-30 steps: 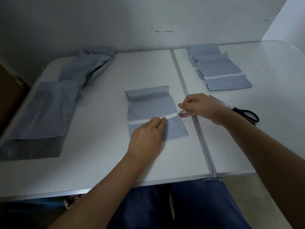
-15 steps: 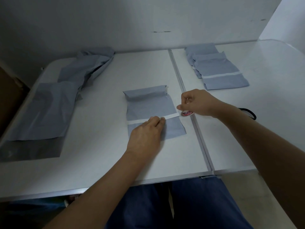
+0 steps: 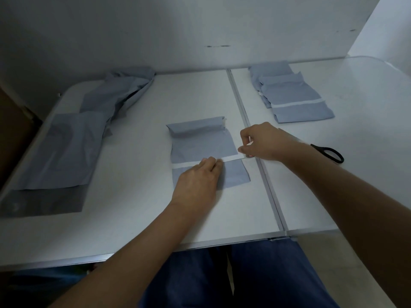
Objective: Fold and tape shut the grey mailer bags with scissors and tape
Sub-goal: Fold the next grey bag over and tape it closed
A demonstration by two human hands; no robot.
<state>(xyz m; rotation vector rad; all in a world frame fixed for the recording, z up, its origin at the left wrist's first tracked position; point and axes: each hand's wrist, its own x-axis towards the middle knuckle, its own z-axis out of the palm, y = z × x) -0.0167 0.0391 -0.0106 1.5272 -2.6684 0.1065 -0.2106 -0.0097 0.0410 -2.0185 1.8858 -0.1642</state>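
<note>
A folded grey mailer bag [image 3: 202, 143] lies flat at the table's middle, its far end rolled up. A white strip of tape [image 3: 229, 158] runs across it. My left hand [image 3: 198, 178] presses straight fingers on the tape and the bag's near half. My right hand [image 3: 262, 141] grips the tape roll [image 3: 249, 155] at the bag's right edge, most of the roll hidden under the fingers. Black-handled scissors [image 3: 329, 153] lie to the right, their blades hidden behind my right forearm.
A stack of folded, taped mailers [image 3: 295, 101] lies at the back right. Unfolded grey mailers [image 3: 66, 147] spread over the left side, some crumpled at the back. A metal seam [image 3: 270, 187] splits the white table [image 3: 133, 218]. A wall rises behind.
My right hand shifted slightly away from me at the bag's right edge with the tape roll. The camera view moved a little. My left hand stayed pressed on the tape.
</note>
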